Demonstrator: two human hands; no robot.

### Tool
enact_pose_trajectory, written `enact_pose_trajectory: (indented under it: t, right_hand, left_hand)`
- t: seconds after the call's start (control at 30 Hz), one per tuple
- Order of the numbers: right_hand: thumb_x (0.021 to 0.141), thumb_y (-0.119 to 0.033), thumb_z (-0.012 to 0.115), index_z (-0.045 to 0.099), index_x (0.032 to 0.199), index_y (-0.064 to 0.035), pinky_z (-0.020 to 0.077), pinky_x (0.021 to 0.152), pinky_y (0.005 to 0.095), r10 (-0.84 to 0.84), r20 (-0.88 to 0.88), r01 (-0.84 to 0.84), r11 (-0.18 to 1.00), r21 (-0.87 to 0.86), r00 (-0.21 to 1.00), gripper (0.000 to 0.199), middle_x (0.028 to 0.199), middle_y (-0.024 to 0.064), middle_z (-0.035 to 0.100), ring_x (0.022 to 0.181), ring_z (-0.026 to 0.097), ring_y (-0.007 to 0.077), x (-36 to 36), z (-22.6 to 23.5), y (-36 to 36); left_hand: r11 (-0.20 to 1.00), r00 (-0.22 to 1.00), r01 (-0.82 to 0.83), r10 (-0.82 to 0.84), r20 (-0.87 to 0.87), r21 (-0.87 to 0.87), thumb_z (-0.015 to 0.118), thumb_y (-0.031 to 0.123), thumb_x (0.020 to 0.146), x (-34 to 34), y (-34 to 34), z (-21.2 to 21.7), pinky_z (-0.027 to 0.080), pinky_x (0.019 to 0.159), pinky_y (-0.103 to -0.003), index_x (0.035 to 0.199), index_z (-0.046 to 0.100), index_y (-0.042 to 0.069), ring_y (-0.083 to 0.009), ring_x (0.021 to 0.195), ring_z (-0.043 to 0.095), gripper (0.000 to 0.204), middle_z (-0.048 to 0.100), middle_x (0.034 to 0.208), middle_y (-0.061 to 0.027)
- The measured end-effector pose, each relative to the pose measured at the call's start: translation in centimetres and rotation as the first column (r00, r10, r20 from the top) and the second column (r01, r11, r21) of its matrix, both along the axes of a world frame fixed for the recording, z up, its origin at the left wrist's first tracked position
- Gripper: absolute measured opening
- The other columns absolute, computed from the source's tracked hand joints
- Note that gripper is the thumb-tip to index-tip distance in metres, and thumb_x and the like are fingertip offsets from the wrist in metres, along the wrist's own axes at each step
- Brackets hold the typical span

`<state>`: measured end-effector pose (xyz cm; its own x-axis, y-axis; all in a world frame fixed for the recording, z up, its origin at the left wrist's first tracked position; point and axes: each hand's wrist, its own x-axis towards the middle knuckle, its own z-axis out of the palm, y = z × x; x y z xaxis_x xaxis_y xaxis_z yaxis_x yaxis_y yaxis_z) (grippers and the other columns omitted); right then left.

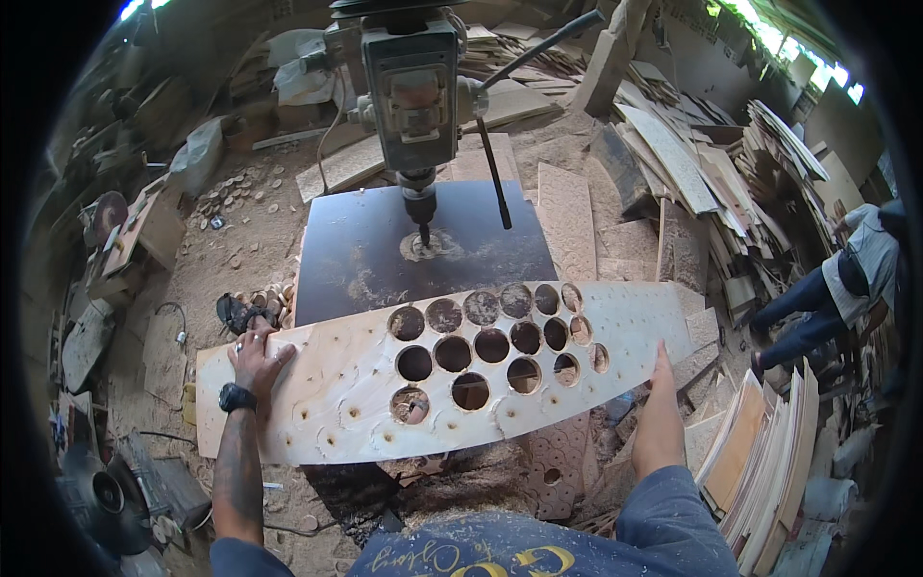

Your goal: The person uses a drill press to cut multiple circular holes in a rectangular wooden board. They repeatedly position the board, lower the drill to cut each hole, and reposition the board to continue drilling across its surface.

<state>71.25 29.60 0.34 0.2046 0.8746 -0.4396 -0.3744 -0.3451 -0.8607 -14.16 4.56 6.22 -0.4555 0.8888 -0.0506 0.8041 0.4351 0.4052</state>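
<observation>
On the dark drill-press table (385, 260), the holed plywood board (336, 404) lies under the left hand (258, 361), fingers spread flat, and the right hand (660, 409), edge-gripping with thumb raised, seemingly being repositioned; next needs an uncut patch beneath the hole saw (421, 226).

A woodworking workshop — a drill press (415, 106) stands over a dark surface (385, 255) dusted with sawdust, and a plywood board (336, 385) bored with rows of round holes lies across it. Stacked offcuts (692, 163) and cut wooden discs (236, 188) litter the sawdust-covered floor (250, 250).
</observation>
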Motion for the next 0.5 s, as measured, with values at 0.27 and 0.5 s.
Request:
enact_pose_trajectory:
  t: [0.27, 0.5]
  right_hand:
    - [0.093, -0.063, 0.051, 0.05, 0.141, -0.007, 0.0446, 0.104, 0.0533, 0.002, -0.116, -0.004, 1.0, -0.022, 0.993, 0.074, 0.138, 0.0133, 0.057, 0.126, 0.054, 0.0344, 2.1, -0.5, 0.7]
    - [0.094, -0.062, 0.05, 0.043, 0.145, -0.0049, 0.0418, 0.107, 0.0501, -0.052, -0.024, 0.047, 0.981, -0.186, 0.998, 0.077, 0.145, 0.0135, 0.05, 0.131, 0.049, 0.0338, -3.9, -10.9, -1.3]
  left_hand:
    - [0.979, 0.994, 0.021, -0.042, 0.099, 0.204, 0.077, 0.055, 0.071, -2.5, 1.8, -2.2, 0.05, 0.07, -0.039, 0.078, 0.069, 0.001, -0.0276, 0.072, 0.064, 0.054, 0.067, 0.074, -0.0127]
    - [0.942, 0.956, -0.077, -0.023, 0.291, 0.326, 0.079, 0.049, 0.072, -2.1, 2.6, -4.0, 0.049, 0.062, -0.036, 0.081, 0.073, 0.0, -0.0199, 0.065, 0.062, 0.05, 0.065, 0.067, -0.0118]
